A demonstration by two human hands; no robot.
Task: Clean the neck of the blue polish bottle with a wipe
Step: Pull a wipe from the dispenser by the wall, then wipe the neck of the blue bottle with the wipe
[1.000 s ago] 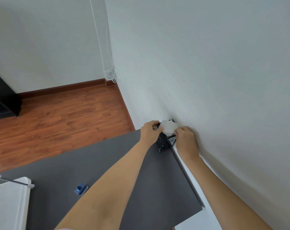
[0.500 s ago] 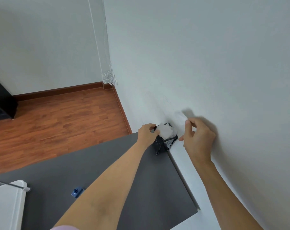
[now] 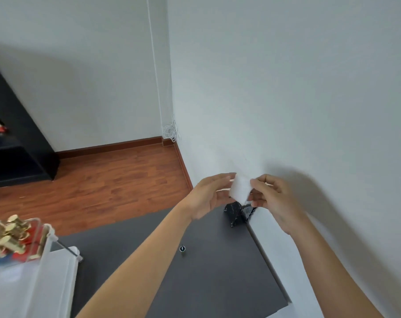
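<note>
A small white wipe (image 3: 240, 188) is held up between both hands, in front of the white wall. My left hand (image 3: 208, 195) touches its left edge with thumb and fingertips, palm turned towards me. My right hand (image 3: 273, 196) pinches its right edge. Just below the wipe, a black patterned wipe box (image 3: 235, 213) stands at the far right corner of the dark grey mat (image 3: 218, 283). I see no blue polish bottle; my left forearm covers part of the mat. A small dark round piece (image 3: 182, 249) stands on the mat beside that forearm.
A clear holder with several gold-capped bottles (image 3: 9, 237) sits on a white plastic unit (image 3: 34, 283) at the left. The white wall (image 3: 309, 111) runs close along the mat's right side. Wooden floor (image 3: 103, 180) and a black shelf (image 3: 15, 157) lie beyond.
My right hand pulled a wipe up out of the black box. My left hand let go of the box and rose to the wipe's left edge. The view tilted, and the blue bottle is no longer seen.
</note>
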